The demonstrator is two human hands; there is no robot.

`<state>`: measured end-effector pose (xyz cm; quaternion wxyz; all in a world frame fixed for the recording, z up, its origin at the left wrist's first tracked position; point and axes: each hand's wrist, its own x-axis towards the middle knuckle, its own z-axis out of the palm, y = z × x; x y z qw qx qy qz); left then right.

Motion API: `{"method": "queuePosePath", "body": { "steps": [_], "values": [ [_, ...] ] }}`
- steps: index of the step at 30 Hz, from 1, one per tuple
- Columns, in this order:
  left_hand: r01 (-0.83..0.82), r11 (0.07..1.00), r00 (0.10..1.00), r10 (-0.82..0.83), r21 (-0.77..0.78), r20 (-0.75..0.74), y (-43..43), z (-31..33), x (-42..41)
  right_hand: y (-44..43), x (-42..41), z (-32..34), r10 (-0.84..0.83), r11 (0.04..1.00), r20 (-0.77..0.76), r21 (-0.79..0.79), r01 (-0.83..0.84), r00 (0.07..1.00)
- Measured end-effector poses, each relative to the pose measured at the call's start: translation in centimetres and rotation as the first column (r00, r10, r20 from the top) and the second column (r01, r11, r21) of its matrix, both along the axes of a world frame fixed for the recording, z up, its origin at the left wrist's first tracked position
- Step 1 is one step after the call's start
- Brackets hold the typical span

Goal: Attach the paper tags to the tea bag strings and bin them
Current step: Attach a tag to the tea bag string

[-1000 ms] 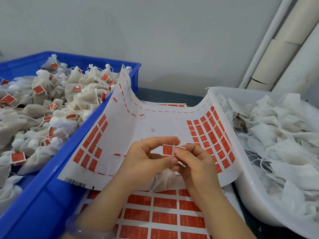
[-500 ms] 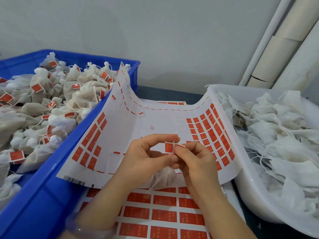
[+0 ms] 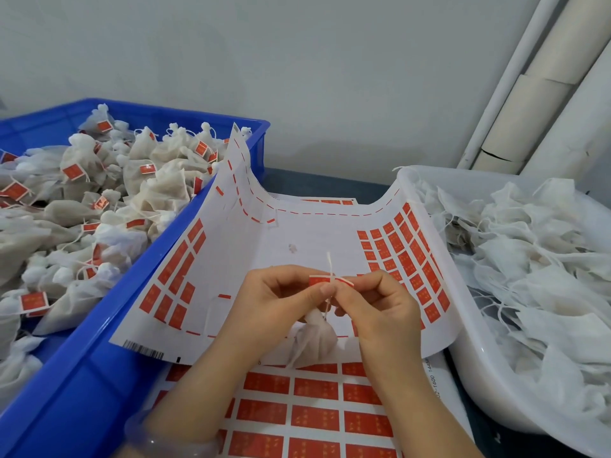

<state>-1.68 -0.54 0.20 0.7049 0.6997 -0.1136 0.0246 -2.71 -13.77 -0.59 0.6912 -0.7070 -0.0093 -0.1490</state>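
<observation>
The red paper tag sits between the fingertips of both hands, above the middle of a curled sheet of tags. A white string crosses the tag's middle, and its loose end sticks up above it. The left hand has a narrow grip on the tag's left half, thumb on the front and forefinger behind. The right hand pinches the right half, which tilts away as if partly folded. The string runs down between the two hands to a small white tea bag, which sits below the wrists, over the sheet's near edge; whether it rests there or hangs I cannot tell.

The curled sheet has red tags left along both sides, its edges riding up on the two containers. Under it a flat sheet full of red tags lies on the dark counter. On the left a blue bin holds a pile of tagged tea bags. On the right a white tub holds untagged bags with loose strings. A pale bracelet circles the left wrist. Pale pipes stand in the far right corner
</observation>
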Motion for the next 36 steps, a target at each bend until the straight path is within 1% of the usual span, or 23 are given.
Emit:
{"method": "queuePosePath", "body": {
  "steps": [7,9,12,15,19,27,36],
  "values": [
    [-0.031,0.997,0.999,0.030,-0.071,-0.020,0.37,0.02,0.17,0.25,-0.24,0.42,0.016,0.999,0.052,-0.032,-0.015,0.998],
    [0.003,0.996,0.999,-0.007,-0.094,-0.050,0.53,0.00,0.20,0.26,-0.25,0.29,0.029,0.999,0.051,-0.040,-0.027,0.998],
    [0.101,0.983,0.984,-0.122,-0.153,-0.133,0.67,0.19,0.12,0.32,-0.17,0.11,0.074,0.997,0.013,-0.037,-0.074,0.997],
    [0.165,0.962,0.960,-0.208,-0.218,-0.188,0.65,0.35,0.00,0.23,0.00,-0.07,0.163,0.986,-0.050,0.056,-0.160,0.985],
    [0.193,0.947,0.953,-0.243,-0.256,-0.181,0.67,0.53,-0.15,0.18,-0.01,0.02,0.228,0.967,-0.086,0.140,-0.215,0.970],
    [0.134,0.968,0.977,-0.165,-0.211,-0.133,0.56,0.37,-0.10,0.13,0.07,0.03,0.248,0.953,-0.084,0.202,-0.227,0.965],
    [0.082,0.986,0.990,-0.097,-0.142,-0.102,0.59,0.36,-0.04,0.27,-0.05,-0.03,0.273,0.942,-0.088,0.227,-0.247,0.958]
  ]
}}
